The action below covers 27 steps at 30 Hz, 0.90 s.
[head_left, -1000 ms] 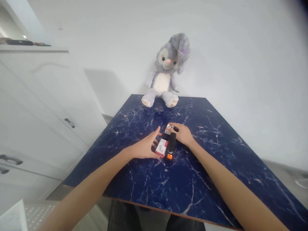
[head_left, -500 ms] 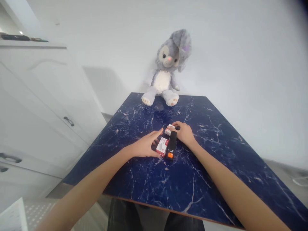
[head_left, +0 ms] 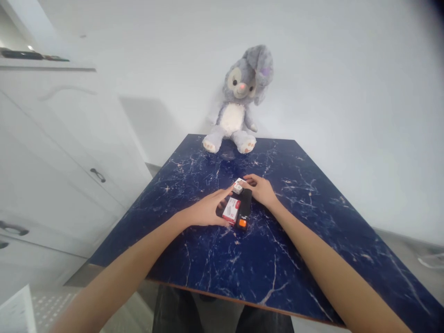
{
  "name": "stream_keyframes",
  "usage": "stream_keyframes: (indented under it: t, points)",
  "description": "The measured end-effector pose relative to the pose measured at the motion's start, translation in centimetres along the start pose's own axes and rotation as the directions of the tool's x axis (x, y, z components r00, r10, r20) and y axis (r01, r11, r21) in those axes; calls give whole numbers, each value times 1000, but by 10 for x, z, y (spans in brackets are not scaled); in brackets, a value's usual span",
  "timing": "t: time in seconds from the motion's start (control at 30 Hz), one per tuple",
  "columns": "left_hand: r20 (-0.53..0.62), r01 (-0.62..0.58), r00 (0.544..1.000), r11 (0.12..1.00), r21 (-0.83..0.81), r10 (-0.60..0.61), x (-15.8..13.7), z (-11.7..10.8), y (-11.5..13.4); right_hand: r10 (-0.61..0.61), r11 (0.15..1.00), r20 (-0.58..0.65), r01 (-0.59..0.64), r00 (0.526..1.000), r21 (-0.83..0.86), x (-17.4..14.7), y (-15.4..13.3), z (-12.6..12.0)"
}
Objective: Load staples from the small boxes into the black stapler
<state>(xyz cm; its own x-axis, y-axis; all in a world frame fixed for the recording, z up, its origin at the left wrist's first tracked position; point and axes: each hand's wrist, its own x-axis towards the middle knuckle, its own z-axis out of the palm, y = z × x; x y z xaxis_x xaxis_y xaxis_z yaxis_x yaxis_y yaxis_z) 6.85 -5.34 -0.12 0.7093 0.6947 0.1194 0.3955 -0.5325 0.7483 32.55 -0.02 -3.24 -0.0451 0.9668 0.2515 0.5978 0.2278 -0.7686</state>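
Note:
Near the middle of the tabletop lies a flat red-and-white box [head_left: 231,211] with small print on it. My left hand [head_left: 207,209] is around its left side, thumb by its near edge and index finger stretched toward a smaller white box [head_left: 238,186]. Some of its fingers are hidden behind the flat box. With thumb and fingertips, my right hand [head_left: 262,189] grips the smaller box at the far end of the group. Right beside the flat box lies a black stapler-like object [head_left: 245,202] with an orange patch at its near end.
A grey plush rabbit [head_left: 236,111] sits at the far edge of the blue marbled table [head_left: 222,259], against the white wall. White cabinets [head_left: 62,171] with dark handles stand on the left. A white perforated surface [head_left: 52,305] shows at lower left.
My right hand has moved the smaller box a little left, closer to my left index fingertip and the flat box's far end. My left hand keeps nearly the same pose.

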Motion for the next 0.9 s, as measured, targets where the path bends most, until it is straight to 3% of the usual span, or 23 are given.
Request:
stream_keyframes:
  t: [0.2, 0.33, 0.47, 0.53, 0.63, 0.73, 0.8, 0.87, 0.9]
  points:
    - [18, 0, 1000, 1000, 23, -1, 0, -1, 5, -114, 990, 132, 124, 985, -72, -2, -6, -2]
    - [-21, -34, 999, 986, 161, 38, 2, -1, 0, -189, 978, 219, 203, 957, -45, -5, -8, -9]
    - [-49, -28, 998, 972, 234, 41, 4, 1, -11, -179, 980, 305, 196, 935, -24, -3, -6, -12]
    - [-28, 13, 1000, 978, 207, -8, 4, 3, -15, -139, 990, 280, 142, 950, 7, -3, -5, -12]
    - [-9, 52, 999, 983, 174, -51, 1, 4, -15, -24, 1000, 105, 22, 994, 23, -12, -8, -11]
    - [-30, 74, 997, 983, 169, -70, -2, 6, -10, 108, 994, 4, -108, 994, -13, -38, -17, -18]
    - [-50, 89, 995, 982, 166, -82, -3, 9, -5, 126, 992, 118, -128, 985, 16, -62, -27, -28]
    - [-70, 96, 994, 984, 151, -87, -5, 14, 1, -10, 997, 291, -12, 957, 76, -88, -40, -41]
    - [-76, 96, 993, 985, 142, -85, -6, 17, 6, -79, 990, 385, 28, 919, 136, -99, -47, -47]
